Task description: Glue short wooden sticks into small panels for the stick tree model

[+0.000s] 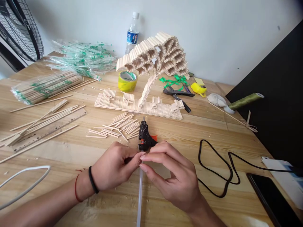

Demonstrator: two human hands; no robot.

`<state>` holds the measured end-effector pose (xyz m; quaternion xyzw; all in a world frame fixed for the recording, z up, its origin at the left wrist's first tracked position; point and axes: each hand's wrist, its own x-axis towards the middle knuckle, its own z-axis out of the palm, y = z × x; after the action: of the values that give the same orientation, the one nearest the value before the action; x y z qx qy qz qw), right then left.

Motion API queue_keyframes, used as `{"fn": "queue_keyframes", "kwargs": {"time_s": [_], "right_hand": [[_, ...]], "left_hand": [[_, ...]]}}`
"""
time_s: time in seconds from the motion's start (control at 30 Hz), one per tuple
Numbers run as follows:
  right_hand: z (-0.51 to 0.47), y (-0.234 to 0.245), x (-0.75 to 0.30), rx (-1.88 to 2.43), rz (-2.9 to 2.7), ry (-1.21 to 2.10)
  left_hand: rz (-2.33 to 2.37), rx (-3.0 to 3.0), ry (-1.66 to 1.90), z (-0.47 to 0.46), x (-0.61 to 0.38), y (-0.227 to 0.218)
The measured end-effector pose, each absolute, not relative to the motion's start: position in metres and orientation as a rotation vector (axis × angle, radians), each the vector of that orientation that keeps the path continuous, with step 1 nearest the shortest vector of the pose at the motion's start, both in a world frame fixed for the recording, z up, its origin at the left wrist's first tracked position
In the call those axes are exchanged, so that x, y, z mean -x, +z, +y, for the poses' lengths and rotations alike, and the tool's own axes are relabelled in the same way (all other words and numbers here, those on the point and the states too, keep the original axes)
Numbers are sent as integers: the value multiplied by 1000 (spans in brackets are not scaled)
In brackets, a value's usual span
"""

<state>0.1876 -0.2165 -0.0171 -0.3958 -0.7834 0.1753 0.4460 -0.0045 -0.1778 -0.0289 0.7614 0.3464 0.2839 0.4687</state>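
My left hand (115,165) is closed, its thumb tip pressed in at the tail of a black hot glue gun (145,134). My right hand (176,175) meets it there, thumb and forefinger brought close together in a pinch. Whatever lies between the fingertips is too small or hidden to make out. A translucent glue stick (140,195) runs from beneath my fingers toward me, in line with the gun. Beyond the nozzle stands a tree-like model (151,60) made of short wooden sticks, on a slatted stick base (132,105). Cut stick pieces (127,124) lie left of the gun.
Long sticks and a clear ruler (50,127) lie at left, below a bagged stick bundle (47,85). Yellow tape (127,82), a water bottle (132,34) and black pliers (178,93) stand or lie behind. A black cable (216,170) and a phone (272,198) are at right.
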Motion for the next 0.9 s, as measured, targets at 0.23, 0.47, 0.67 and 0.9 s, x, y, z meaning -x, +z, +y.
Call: {"fn": "queue_keyframes", "kwargs": {"time_s": [0.23,0.47,0.67,0.9], "right_hand": [[-216,-15,-187,985,-1928,431],[-214,-18,-187,992,-1922,437],[-214,-17,-186,1005,-1924,426],[-214,-16,-186,1003,-1925,455]], "left_hand": [[863,-1884,718,-178,6,-30],[887,-1896,708,-177,5,-30],[885,-1901,687,-177,6,-30],[885,-1899,693,-176,5,-31]]}}
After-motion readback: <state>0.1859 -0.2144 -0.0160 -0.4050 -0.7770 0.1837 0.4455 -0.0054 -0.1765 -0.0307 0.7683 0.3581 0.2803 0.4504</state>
